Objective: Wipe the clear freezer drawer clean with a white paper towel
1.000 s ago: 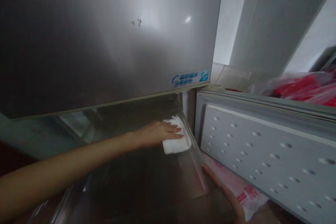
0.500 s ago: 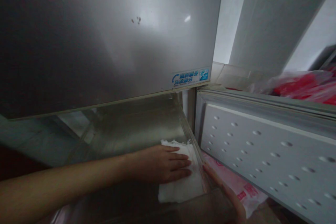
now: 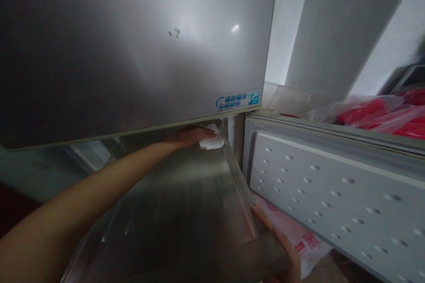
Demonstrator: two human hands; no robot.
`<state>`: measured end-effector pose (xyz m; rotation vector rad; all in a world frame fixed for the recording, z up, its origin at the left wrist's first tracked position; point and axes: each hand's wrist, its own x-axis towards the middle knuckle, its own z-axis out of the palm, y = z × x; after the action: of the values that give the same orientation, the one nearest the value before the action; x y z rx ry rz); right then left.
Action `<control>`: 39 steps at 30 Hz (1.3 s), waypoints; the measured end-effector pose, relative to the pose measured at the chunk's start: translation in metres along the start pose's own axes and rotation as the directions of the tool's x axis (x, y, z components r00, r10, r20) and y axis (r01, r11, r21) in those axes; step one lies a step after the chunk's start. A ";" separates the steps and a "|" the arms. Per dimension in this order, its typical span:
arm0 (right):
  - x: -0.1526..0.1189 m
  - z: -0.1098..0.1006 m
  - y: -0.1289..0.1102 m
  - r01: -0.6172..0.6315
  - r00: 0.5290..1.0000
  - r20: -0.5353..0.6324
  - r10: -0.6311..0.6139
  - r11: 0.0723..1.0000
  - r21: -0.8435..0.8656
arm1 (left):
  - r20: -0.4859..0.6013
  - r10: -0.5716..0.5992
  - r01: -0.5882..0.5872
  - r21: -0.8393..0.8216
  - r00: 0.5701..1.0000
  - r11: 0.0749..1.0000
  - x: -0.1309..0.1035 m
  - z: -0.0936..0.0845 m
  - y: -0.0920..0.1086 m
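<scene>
Your left hand (image 3: pixel 195 135) lies open, fingers extended over the white cloth (image 3: pixel 212 143) in the far right corner of the clear drawer (image 3: pixel 186 216). Your right hand (image 3: pixel 284 247) grips the drawer's near right side, beside the dimpled open door (image 3: pixel 305 201).

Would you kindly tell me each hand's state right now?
Left hand: open, laid over the white cloth.
Right hand: along the drawer's right side; grip can't be told.
</scene>
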<state>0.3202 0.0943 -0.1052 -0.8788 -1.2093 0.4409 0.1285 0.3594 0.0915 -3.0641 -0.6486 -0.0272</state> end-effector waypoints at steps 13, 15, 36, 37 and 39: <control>0.004 -0.002 0.006 0.011 0.999 0.045 -0.012 1.000 0.025 | 0.069 0.505 -0.509 0.157 0.860 0.846 -0.071 0.015 0.134; 0.001 -0.003 0.006 0.003 1.000 0.024 -0.004 1.000 0.029 | 0.049 0.566 -0.564 0.178 0.823 0.806 -0.077 0.015 0.152; 0.000 0.005 -0.003 0.019 1.000 -0.021 -0.020 0.999 -0.025 | -0.017 0.012 -0.010 0.080 1.000 0.997 0.000 0.002 -0.009; -0.001 0.005 -0.003 0.014 1.000 -0.027 -0.015 1.000 -0.021 | -0.010 0.004 -0.003 0.072 1.000 0.997 0.000 0.004 -0.008; -0.004 0.003 0.001 0.028 0.999 -0.018 -0.028 1.000 0.002 | 0.009 -0.002 0.002 0.047 1.000 0.999 -0.006 0.007 -0.001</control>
<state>0.3161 0.0935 -0.1080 -0.8613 -1.2035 0.4106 0.1231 0.3579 0.0847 -3.0206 -0.6431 0.0019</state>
